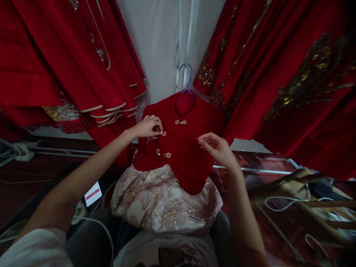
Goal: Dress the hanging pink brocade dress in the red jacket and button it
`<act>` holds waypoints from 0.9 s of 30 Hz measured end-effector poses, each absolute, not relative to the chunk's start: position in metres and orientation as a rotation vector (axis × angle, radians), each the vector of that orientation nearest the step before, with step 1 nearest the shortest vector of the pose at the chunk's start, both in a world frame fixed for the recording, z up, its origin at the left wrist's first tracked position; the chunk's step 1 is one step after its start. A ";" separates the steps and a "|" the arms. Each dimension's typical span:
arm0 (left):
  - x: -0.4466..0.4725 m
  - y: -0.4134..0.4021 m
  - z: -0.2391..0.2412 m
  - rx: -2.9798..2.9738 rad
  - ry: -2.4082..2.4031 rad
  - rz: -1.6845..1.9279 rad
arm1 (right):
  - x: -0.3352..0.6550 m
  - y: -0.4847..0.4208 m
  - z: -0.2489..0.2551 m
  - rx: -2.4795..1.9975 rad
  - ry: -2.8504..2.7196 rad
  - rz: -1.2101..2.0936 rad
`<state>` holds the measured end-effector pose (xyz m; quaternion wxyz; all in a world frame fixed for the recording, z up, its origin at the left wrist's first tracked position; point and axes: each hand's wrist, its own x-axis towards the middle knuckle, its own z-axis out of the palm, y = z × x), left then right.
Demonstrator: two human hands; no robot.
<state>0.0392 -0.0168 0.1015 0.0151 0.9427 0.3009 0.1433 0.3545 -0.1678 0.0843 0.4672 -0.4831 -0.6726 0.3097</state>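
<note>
In the head view, the red jacket (185, 148) hangs right in front of the seated person, on a purple hanger (190, 77) at 12 o'clock. A pale brocade skirt (155, 200) puffs out below it at 6 o'clock, over the person's lap. The left hand (148, 127), at 10 o'clock on the jacket, pinches a flower clasp (164, 133) between thumb and finger. At 3 o'clock the right hand (215, 146) has its thumb and fingertips drawn close together by the cloth; in this dim light I can't tell whether they grip any. A collar clasp (180, 122) sits near the neckline, and a lower clasp (167, 155) at 8 o'clock. Red garments (83, 55) hang at 10 and 2 o'clock, trimmed and beaded
</note>
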 end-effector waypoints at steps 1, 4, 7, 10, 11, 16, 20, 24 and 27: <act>0.040 -0.016 0.100 2.917 0.927 0.453 | 0.354 -0.168 0.084 -1.188 -1.652 0.761; 0.044 -0.014 0.098 2.915 0.907 0.449 | 0.354 -0.168 0.085 -1.196 -1.653 0.759; 0.047 -0.016 0.099 2.980 0.860 0.448 | 0.356 -0.168 0.085 -1.195 -1.645 0.771; 0.051 -0.019 0.100 3.024 0.851 0.462 | 0.356 -0.168 0.085 -1.192 -1.644 0.769; 0.052 -0.018 0.100 3.026 0.873 0.478 | 0.356 -0.168 0.085 -1.193 -1.650 0.763; 0.057 -0.014 0.098 3.030 0.902 0.489 | 0.358 -0.168 0.084 -1.194 -1.657 0.754; 0.062 -0.019 0.107 3.044 0.883 0.623 | 0.361 -0.166 0.082 -1.187 -1.639 0.762; 0.080 -0.028 0.119 3.091 0.915 0.809 | 0.359 -0.167 0.083 -1.182 -1.644 0.774; 0.102 -0.029 0.117 3.165 0.856 0.783 | 0.357 -0.169 0.085 -1.189 -1.652 0.781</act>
